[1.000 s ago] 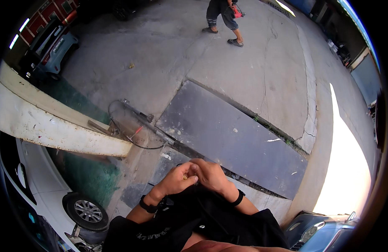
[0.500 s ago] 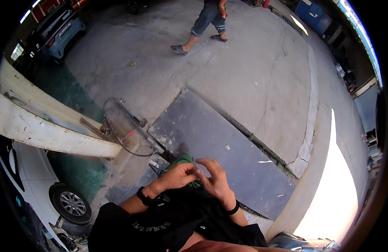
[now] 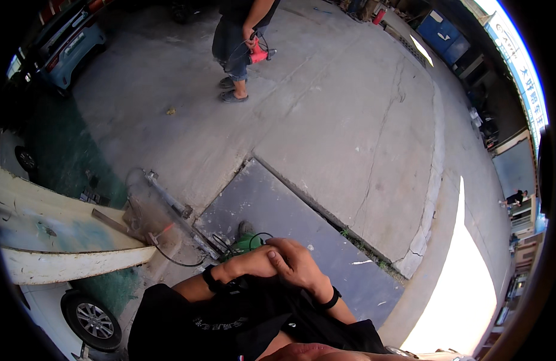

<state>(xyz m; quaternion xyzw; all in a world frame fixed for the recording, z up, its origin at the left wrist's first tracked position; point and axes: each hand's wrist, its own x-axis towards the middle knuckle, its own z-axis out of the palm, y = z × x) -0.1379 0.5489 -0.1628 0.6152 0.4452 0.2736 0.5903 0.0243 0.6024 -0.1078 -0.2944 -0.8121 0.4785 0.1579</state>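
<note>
My left hand (image 3: 251,263) and my right hand (image 3: 299,265) are together in front of my black shirt (image 3: 230,319). The fingers of my right hand lap over my left hand, whose own fingers are hidden beneath them. No tool shows in either hand. A black band circles each wrist. Just beyond the hands are a green trouser leg (image 3: 246,242) and a dark shoe (image 3: 246,227), with thin black cable (image 3: 221,242) beside them.
Ahead, another person (image 3: 233,54) holds a red corded power tool (image 3: 258,55). A grey metal plate (image 3: 278,210) covers part of the concrete floor. At left are a metal bar (image 3: 181,207) with a black hose, a cream post (image 3: 67,240) and a car wheel (image 3: 94,319).
My hands were apart with fingertips near each other; now the right covers the left. The other person has shifted left and nearer, the red tool now in fuller view. My view has shifted.
</note>
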